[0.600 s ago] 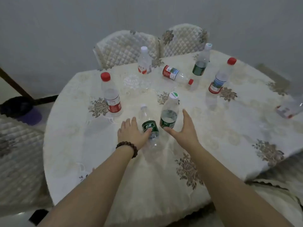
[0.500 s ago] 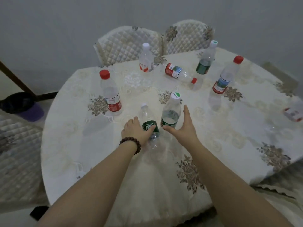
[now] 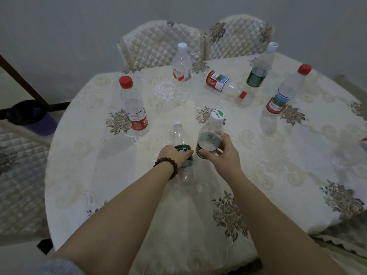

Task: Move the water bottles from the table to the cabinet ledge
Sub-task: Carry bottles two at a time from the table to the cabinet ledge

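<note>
Mid-frame on the counter (image 3: 95, 175), our left hand (image 3: 174, 155) grips one green-label bottle (image 3: 183, 153), right hand (image 3: 222, 155) the other bottle (image 3: 209, 138); we should lift both straight up, grips firm, clear of neighbours.

**Layout about the lying bottle**

Landmark: the lying bottle (image 3: 225, 84), on its side on the table (image 3: 95, 165). An upright bottle (image 3: 181, 64) stands to its left, two more (image 3: 260, 66) (image 3: 286, 90) to its right. Nearer the person stand a far-left bottle (image 3: 135, 108) and two centre bottles (image 3: 181, 153) (image 3: 210, 135). Two chairs (image 3: 158, 44) (image 3: 238, 34) sit behind the table.
</note>
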